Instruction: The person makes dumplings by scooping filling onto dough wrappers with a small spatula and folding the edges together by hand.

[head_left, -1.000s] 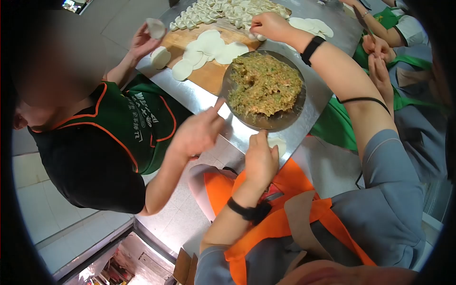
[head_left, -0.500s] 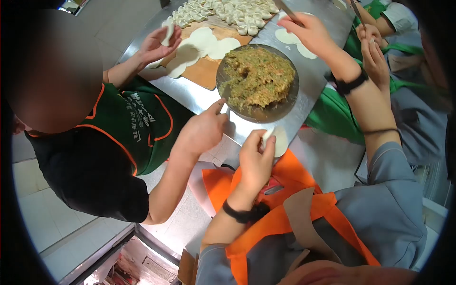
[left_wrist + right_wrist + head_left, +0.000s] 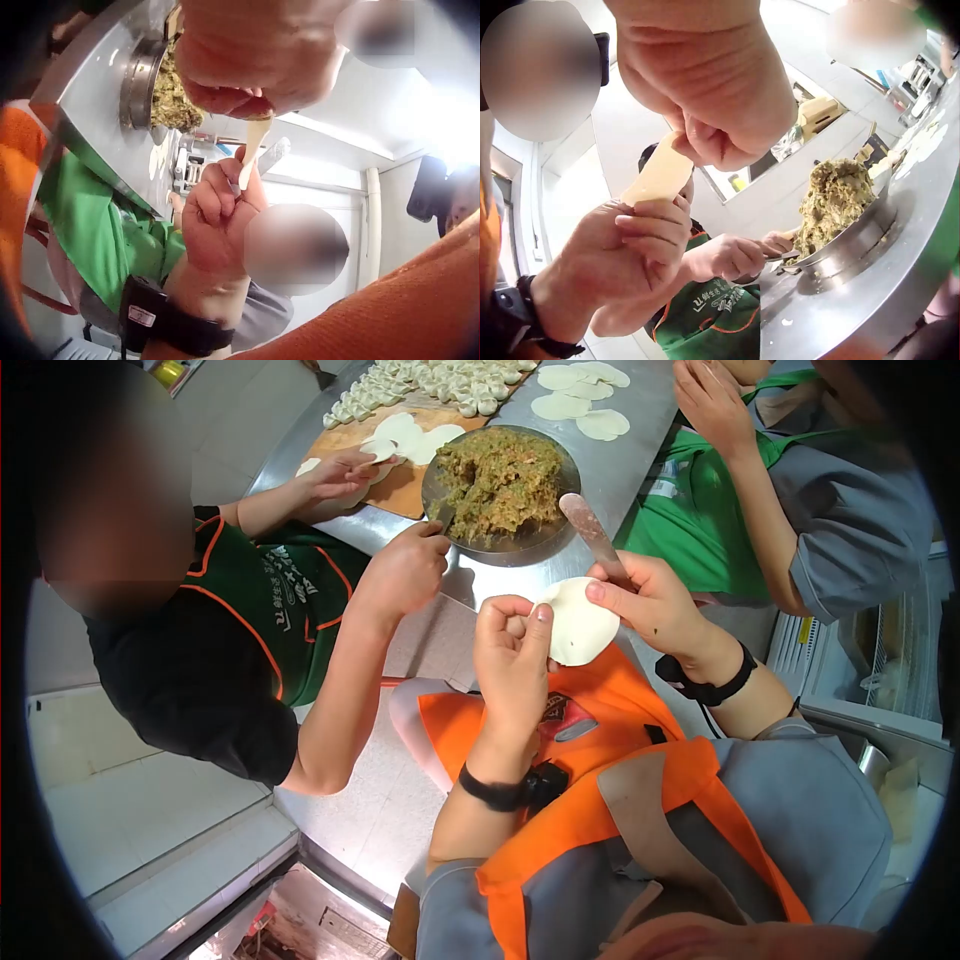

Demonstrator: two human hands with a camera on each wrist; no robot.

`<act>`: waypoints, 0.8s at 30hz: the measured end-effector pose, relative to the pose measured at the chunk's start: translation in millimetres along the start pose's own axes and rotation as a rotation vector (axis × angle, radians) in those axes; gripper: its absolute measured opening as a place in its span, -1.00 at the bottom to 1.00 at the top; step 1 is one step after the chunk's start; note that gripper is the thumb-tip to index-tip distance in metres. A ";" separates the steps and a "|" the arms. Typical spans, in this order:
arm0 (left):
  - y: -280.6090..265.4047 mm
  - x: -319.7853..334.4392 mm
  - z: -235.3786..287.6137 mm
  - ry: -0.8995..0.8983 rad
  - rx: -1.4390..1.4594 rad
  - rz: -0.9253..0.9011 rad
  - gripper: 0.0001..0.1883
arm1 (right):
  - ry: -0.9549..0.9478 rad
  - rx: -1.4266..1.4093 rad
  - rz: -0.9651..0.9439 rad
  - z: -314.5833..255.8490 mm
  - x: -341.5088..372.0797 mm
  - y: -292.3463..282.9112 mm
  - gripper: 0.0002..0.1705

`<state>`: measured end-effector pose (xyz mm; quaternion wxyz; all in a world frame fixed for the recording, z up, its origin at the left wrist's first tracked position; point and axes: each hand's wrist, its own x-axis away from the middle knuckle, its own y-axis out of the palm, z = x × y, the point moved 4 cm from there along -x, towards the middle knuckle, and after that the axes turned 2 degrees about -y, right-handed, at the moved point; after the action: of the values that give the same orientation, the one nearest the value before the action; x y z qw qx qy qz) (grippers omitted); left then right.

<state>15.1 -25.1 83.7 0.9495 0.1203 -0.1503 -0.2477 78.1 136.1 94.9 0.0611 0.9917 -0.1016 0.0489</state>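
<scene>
Our left grip [image 3: 513, 665] pinches one edge of a dough wrapper [image 3: 582, 628] between thumb and fingers; our right grip [image 3: 662, 612] holds a flat spatula [image 3: 592, 530] while its thumb presses the wrapper's other edge. We have that wrapper raised in the air, on our side of the filling bowl [image 3: 500, 552].

Under the bowl we see a shiny metal bench [image 3: 628, 478]. A wooden board [image 3: 402, 502] lies beyond the bowl's left side, bearing folded dumplings [image 3: 430, 382] and loose wrappers; further wrappers [image 3: 588, 398] lie beyond its right side. Left of the bowl sits a person in a dark green apron [image 3: 262, 600], right of it someone in a bright green apron [image 3: 672, 530]. Pale tiled floor [image 3: 362, 775] shows below.

We see the wrapper's broad face turned up to the head camera, nearly round; which way is longest we cannot tell. The spatula's long axis slants from our right grip, its rounded tip pointing toward the bowl.
</scene>
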 end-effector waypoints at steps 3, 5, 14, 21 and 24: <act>0.4 3.9 -9.2 -0.128 0.239 -0.050 -0.85 | -0.006 0.012 0.003 -1.9 4.8 2.2 -0.85; 4.9 6.8 -14.4 -0.270 0.433 -0.171 -0.79 | -0.014 -0.008 -0.003 -1.7 6.4 3.6 -0.85; 16.7 11.1 -10.0 -0.304 0.298 -0.199 -0.69 | 0.018 -0.039 -0.018 -0.2 7.4 2.7 -0.83; 9.4 1.4 -28.4 -0.124 -0.050 -0.102 -0.67 | -0.072 -0.023 0.048 21.1 7.1 -1.9 -0.81; 7.1 -0.8 -39.5 -0.165 -0.023 -0.073 -0.58 | -0.268 0.309 0.018 9.3 7.5 0.0 -0.85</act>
<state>31.1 -12.7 49.1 0.9256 0.0939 -0.2205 -0.2929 86.2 133.4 86.6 -0.1065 0.9860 -0.1092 -0.0677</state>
